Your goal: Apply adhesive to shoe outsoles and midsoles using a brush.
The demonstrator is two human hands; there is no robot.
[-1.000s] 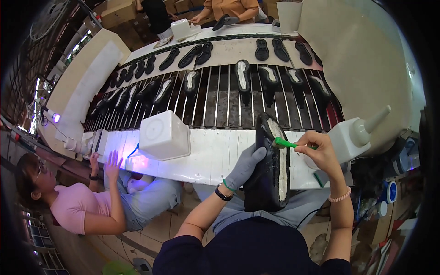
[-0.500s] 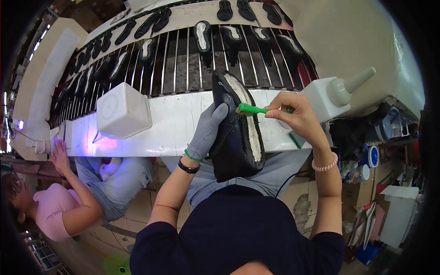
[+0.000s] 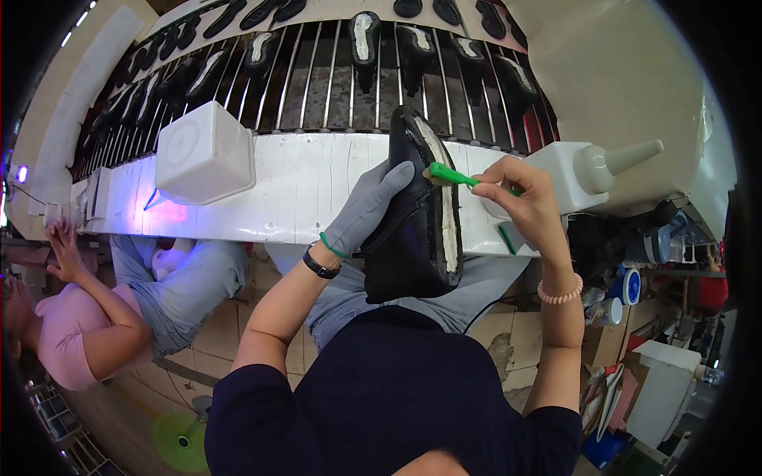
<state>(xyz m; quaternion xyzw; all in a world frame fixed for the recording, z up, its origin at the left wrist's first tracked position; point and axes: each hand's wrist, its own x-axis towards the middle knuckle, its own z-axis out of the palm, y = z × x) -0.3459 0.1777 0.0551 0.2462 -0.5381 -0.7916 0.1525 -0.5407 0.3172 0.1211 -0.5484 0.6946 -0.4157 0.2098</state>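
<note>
A black shoe upper [image 3: 397,252] stands tilted in front of me, toe end away from me, its underside with a white strip [image 3: 449,230] turned to the right. My left hand [image 3: 367,205], in a grey glove, is closed around its left side, thumb on top. Bare, my right hand [image 3: 525,197] pinches the green handle of a small brush [image 3: 454,176]. The brush's bristles touch the rim of the underside, near the shoe's middle. Fingers of my left hand behind the shoe are hidden.
A white plastic container [image 3: 205,155] stands left on the white bench edge [image 3: 298,170]; a white nozzle bottle [image 3: 573,170] stands right. Beyond, black shoe uppers [image 3: 364,47] lie on a metal rod rack [image 3: 325,79], with black soles behind. A co-worker [image 3: 87,333] sits at the left.
The shoe has turned so its underside faces more to the right, showing less of the white strip. Both hands and the brush shifted slightly right with it; the whole view has moved too.
</note>
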